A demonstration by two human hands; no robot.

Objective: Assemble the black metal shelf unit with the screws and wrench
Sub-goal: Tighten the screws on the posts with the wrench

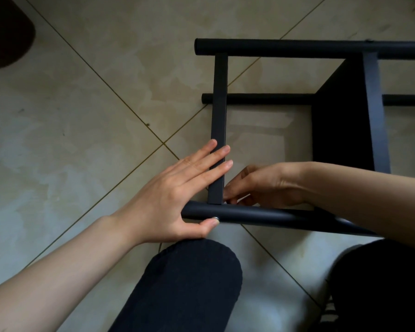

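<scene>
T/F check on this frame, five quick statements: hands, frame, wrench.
1. The left hand lies with straight fingers across the flat black metal crossbar. True.
2. The right hand holds a wrench. False: no wrench is in view; its fingertips work at the joint where the crossbar meets the near round black tube.
3. The black metal shelf frame lies on a beige tiled floor. True.
4. The left thumb touches the near tube. True.
5. Both hands are off the frame. False: both touch it.
</scene>
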